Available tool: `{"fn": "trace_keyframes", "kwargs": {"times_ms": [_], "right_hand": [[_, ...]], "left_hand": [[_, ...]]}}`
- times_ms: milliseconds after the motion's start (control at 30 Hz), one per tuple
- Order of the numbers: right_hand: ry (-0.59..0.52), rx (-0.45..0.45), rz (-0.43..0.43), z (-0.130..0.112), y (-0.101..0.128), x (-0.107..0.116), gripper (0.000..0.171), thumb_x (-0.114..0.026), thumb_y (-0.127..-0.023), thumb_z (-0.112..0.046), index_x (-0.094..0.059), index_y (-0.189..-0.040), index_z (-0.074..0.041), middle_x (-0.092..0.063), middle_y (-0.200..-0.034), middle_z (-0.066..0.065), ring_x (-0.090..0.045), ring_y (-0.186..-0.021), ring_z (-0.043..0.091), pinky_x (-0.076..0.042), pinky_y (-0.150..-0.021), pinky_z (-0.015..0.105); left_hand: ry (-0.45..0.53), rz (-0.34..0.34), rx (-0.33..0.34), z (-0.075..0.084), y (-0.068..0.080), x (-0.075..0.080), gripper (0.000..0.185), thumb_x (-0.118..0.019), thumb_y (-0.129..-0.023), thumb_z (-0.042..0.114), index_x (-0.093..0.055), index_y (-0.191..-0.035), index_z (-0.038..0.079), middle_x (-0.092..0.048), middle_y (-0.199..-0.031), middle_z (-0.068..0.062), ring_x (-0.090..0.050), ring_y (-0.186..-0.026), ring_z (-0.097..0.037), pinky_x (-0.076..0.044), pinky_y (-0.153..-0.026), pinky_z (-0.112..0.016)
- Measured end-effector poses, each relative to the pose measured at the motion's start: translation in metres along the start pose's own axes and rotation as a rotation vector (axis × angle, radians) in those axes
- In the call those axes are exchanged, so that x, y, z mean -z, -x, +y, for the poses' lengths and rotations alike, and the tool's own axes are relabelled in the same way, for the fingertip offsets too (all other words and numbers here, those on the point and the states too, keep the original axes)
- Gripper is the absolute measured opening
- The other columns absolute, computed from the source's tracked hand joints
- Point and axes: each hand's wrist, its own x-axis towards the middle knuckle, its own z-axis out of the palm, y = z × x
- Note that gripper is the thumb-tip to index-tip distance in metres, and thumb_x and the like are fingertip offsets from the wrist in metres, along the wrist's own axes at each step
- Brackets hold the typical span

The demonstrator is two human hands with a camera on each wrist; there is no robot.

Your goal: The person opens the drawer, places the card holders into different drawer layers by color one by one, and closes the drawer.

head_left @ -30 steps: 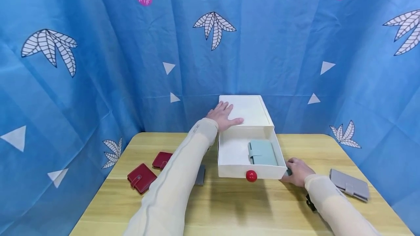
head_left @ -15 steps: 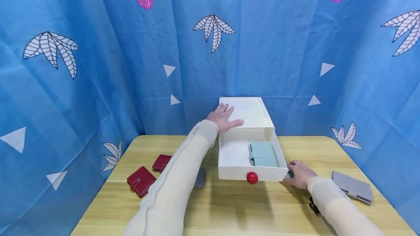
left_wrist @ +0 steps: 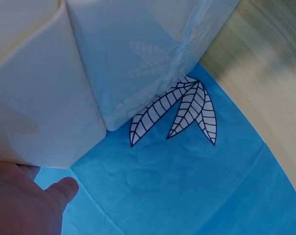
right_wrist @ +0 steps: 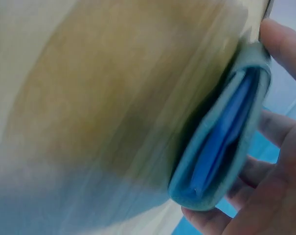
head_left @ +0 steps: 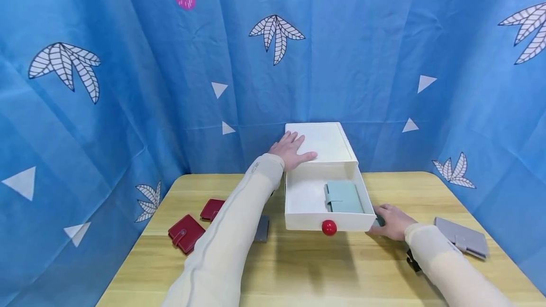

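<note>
Right hand [head_left: 391,222] grips a teal wallet [right_wrist: 221,142] (beside the drawer [head_left: 326,222]).

Wooden table [head_left: 307,269] with box [head_left: 324,143], wallets [head_left: 186,232]

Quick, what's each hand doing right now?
Left hand: open, flat on the white drawer box.
Right hand: gripping a teal wallet.

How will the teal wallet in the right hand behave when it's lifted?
The teal wallet looks soft and folded, with its edges gaping, so it may flop open. The right hand grips it by the edges, so it's probably light. Being flat, it shouldn't roll.
</note>
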Motion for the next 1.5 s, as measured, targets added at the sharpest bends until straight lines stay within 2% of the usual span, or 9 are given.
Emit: {"fn": "trace_keyframes", "kwargs": {"times_ms": [133,367,667,767,1200,1500], "right_hand": [[-0.010,0.008,-0.019,0.002,0.001,0.008,0.090,-0.069,-0.078,-0.060,-0.046,-0.139,0.003,-0.049,-0.128,0.034,-0.049,-0.113,0.052,-0.042,-0.088,0.065],[-0.025,0.037,-0.042,0.005,0.002,0.018,0.079,-0.068,-0.082,-0.053,-0.049,-0.138,0.000,-0.046,-0.131,0.034,-0.048,-0.115,0.053,-0.042,-0.089,0.064],[-0.056,0.052,-0.138,0.008,0.001,0.022,0.066,-0.074,-0.081,-0.027,-0.050,-0.136,0.002,-0.046,-0.134,0.033,-0.044,-0.120,0.054,-0.038,-0.094,0.065],[-0.068,0.039,-0.166,0.008,0.001,0.022,0.065,-0.074,-0.081,-0.023,-0.051,-0.136,0.002,-0.047,-0.135,0.031,-0.044,-0.121,0.053,-0.037,-0.095,0.065],[-0.063,0.000,-0.168,0.008,-0.001,0.022,0.067,-0.076,-0.080,-0.027,-0.052,-0.135,0.002,-0.050,-0.133,0.029,-0.047,-0.119,0.051,-0.039,-0.093,0.064],[-0.048,-0.010,-0.134,0.009,0.001,0.019,0.073,-0.074,-0.080,-0.045,-0.053,-0.135,-0.002,-0.053,-0.129,0.028,-0.050,-0.115,0.050,-0.042,-0.090,0.063]], "left_hand": [[0.013,0.007,-0.010,0.000,0.003,0.001,0.091,-0.032,-0.085,0.079,-0.017,-0.155,0.024,-0.010,-0.161,0.000,0.003,-0.147,-0.019,-0.010,-0.116,-0.049],[-0.008,-0.003,-0.005,-0.002,-0.006,-0.003,0.091,-0.032,-0.084,0.080,-0.016,-0.155,0.027,-0.008,-0.161,0.003,0.005,-0.147,-0.017,-0.010,-0.116,-0.049],[0.009,0.004,-0.012,-0.002,0.000,-0.001,0.091,-0.032,-0.084,0.080,-0.018,-0.155,0.025,-0.010,-0.161,0.001,0.004,-0.147,-0.018,-0.010,-0.116,-0.049],[0.005,0.001,-0.007,-0.003,0.000,-0.002,0.091,-0.032,-0.084,0.080,-0.017,-0.155,0.026,-0.009,-0.161,0.001,0.004,-0.147,-0.018,-0.011,-0.116,-0.049],[0.008,0.000,-0.003,-0.003,-0.003,-0.002,0.090,-0.032,-0.084,0.080,-0.017,-0.155,0.027,-0.008,-0.161,0.002,0.006,-0.147,-0.017,-0.009,-0.117,-0.048],[0.011,0.000,-0.005,-0.005,-0.005,-0.003,0.090,-0.032,-0.084,0.080,-0.016,-0.155,0.027,-0.008,-0.161,0.003,0.006,-0.147,-0.016,-0.009,-0.116,-0.049]]}}
